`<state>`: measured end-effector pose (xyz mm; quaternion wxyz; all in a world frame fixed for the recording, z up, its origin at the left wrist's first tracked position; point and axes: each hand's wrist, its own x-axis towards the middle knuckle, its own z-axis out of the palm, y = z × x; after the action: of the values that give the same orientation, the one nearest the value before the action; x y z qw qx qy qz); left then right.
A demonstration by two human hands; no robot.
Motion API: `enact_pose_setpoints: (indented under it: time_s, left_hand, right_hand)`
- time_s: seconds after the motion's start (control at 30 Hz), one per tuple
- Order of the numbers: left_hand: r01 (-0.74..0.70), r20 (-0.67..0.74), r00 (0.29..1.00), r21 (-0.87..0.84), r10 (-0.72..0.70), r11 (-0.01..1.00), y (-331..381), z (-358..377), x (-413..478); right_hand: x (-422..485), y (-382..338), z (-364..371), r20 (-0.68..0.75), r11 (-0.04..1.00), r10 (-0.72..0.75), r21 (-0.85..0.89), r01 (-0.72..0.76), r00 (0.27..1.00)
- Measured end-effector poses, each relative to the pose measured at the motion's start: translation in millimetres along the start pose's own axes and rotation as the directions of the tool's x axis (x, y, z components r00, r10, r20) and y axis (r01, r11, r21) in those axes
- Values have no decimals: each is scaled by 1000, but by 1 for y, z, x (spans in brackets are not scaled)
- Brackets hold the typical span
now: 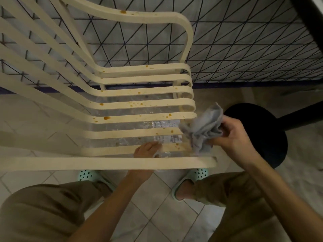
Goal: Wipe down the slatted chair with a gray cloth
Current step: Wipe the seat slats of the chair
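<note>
Gripped bunched gray cloth (204, 130) in right hand (232, 135) at right ends of seat slats (139, 117) — long axis leftward, past left hand (146, 150), its grip unclear.
</note>
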<state>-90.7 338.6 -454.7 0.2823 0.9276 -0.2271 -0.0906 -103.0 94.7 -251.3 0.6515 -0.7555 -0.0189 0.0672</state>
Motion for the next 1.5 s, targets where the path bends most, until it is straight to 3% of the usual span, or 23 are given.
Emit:
enact_pose_setpoints:
  time_s: [0.07, 0.13, 0.23, 0.33, 0.47, 0.73, 0.9, 1.07, 1.27, 1.4, 1.5]
  left_hand:
    - [-26, -23, 999, -69, 24, 997, -1, 0, 10]
    - [-69, -37, 997, -81, 66, 994, -7, 3, 17]
    - [-74, -66, 995, 22, 76, 997, -19, 9, 25]
    - [-80, -138, 987, 17, 82, 997, -15, 11, 27]
    - [-67, -162, 985, -24, 62, 997, -11, 11, 27]
    - [-69, -143, 988, -46, 62, 997, -8, 8, 26]
    - [-84, -195, 979, -90, 65, 992, -10, 10, 24]
    - [-53, -202, 979, -160, 20, 986, -9, 10, 19]
    - [12, -170, 985, -172, -42, 985, -15, 17, 16]
    - [-33, -155, 988, -264, -9, 964, -16, 11, 15]
    - [-65, -159, 987, -224, 30, 972, -32, 0, 5]
  right_hand:
    - [24, 22, -11, 9, 986, 79, -146, -76, 997]
    - [41, 43, -13, 119, 937, 114, -344, -67, 986]
    - [58, 77, -14, 319, 822, 172, -568, 43, 932]
    - [71, 103, -2, 450, 693, 222, -697, 185, 865]
    - [75, 134, 23, 497, 680, 216, -694, 236, 840]
    - [76, 150, 20, 462, 766, 247, -631, 120, 852]
    - [58, 145, -12, 330, 784, 350, -616, -81, 876]
    - [33, 145, -42, 158, 673, 444, -709, -211, 882]
    - [51, 142, -22, 234, 657, 421, -745, -117, 876]
    - [65, 132, 2, 304, 653, 414, -756, -47, 858]
    - [67, 129, -1, 301, 633, 475, -770, -84, 827]
